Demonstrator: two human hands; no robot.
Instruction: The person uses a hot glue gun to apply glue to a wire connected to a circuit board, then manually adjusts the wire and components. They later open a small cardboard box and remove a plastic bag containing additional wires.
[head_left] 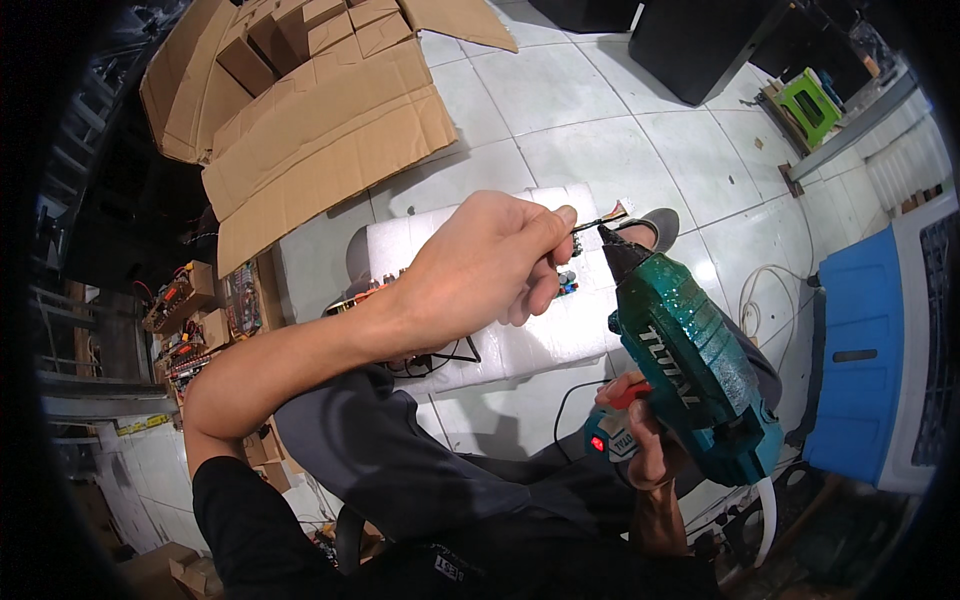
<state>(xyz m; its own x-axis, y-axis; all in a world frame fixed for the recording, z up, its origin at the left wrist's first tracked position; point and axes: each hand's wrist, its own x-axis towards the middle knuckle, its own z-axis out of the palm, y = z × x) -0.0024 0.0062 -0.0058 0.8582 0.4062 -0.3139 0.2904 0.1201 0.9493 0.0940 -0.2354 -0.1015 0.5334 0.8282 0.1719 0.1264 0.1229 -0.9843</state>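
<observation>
My left hand (pixel 485 265) reaches across the middle, thumb and fingers pinched on a thin black cable (pixel 592 225). Colored wires fan out at the cable's far end. In my right hand (pixel 652 445) is a teal glue gun (pixel 690 345), a finger at its red trigger. Its dark nozzle points up and left, close to the cable; whether they touch, I cannot tell. A white glue stick (pixel 768 515) sticks out of its rear. Beneath my left hand, a white foam slab (pixel 560 345) bears electronic parts (pixel 568 280), mostly hidden by the hand and forearm.
A large opened cardboard box (pixel 330 165) with smaller cartons inside stands at the far left. Circuit assemblies (pixel 185 300) sit at the left. At the right is a blue plastic bin (pixel 855 350); a green stool (pixel 810 105) and black cabinet (pixel 695 45) stand farther back. A black cord (pixel 560 415) trails below the slab.
</observation>
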